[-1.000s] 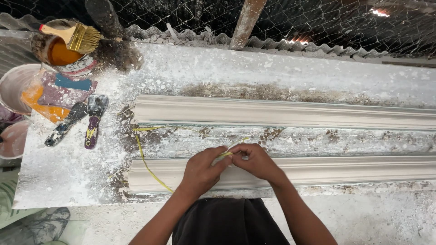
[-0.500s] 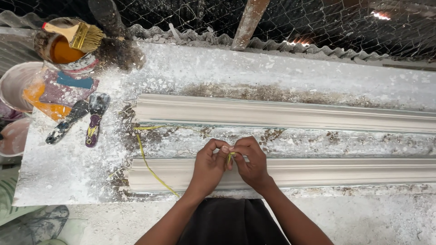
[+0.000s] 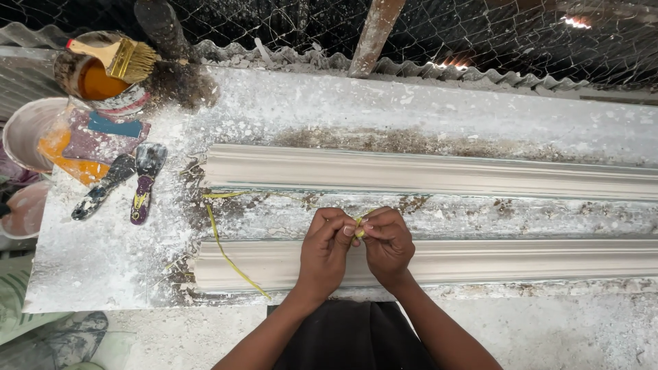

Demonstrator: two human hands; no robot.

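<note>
Both hands, left hand (image 3: 326, 245) and right hand (image 3: 388, 241), pinch a thin yellow fibre strand (image 3: 358, 227) between fingertips. Strand sits above the near long white plaster moulding (image 3: 521, 260) on the dusty white counter (image 3: 425, 109).

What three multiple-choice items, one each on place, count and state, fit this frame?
1. Where does the yellow-bristled paintbrush lie?
A. across the rusty tin of orange liquid
B. on the nearer moulding
C. on the floor

2. How many long white plaster mouldings lie on the dusty white workbench?
A. one
B. two
C. four

3. What are both hands doing?
A. resting flat
B. gripping a scraper
C. pinching a thin yellow strip

Answers: 1 A, it rests on the tin's rim at far left; 2 B, a far and a near one; 3 C, left hand and right hand meet on the strip.
</note>
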